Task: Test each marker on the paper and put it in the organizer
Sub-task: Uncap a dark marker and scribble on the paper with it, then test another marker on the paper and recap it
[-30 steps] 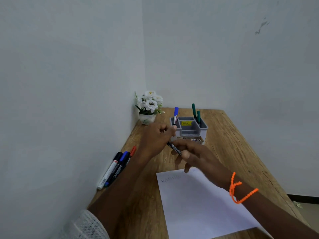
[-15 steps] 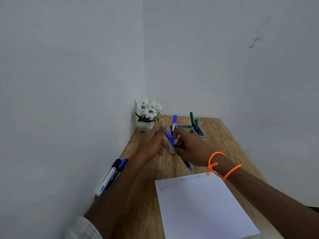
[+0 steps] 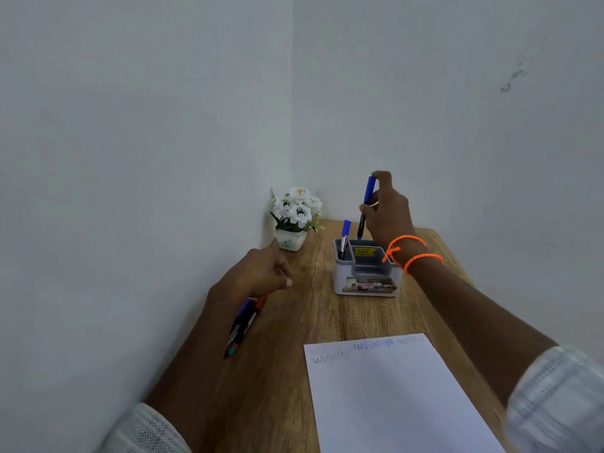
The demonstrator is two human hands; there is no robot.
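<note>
Right hand: the right hand [image 3: 389, 214] gripped a blue marker [image 3: 366, 204] upright, its lower tip just above the back of the organizer [image 3: 366, 273].
Left hand: the left hand [image 3: 261, 276] hovered over the tabletop [image 3: 327, 308] near its left edge, fingers loosely curled, holding nothing.
Organizer: it stood toward the far end of the tabletop, with another blue-capped marker [image 3: 344, 238] standing in its left compartment.
Spare markers: a few markers [image 3: 243, 325] lay by the left edge, partly under the left wrist.
Paper: the sheet [image 3: 392, 393] lay at the near edge, scribbles along its top.
Flowers: a small pot of white flowers [image 3: 295, 217] sat in the far left corner.
</note>
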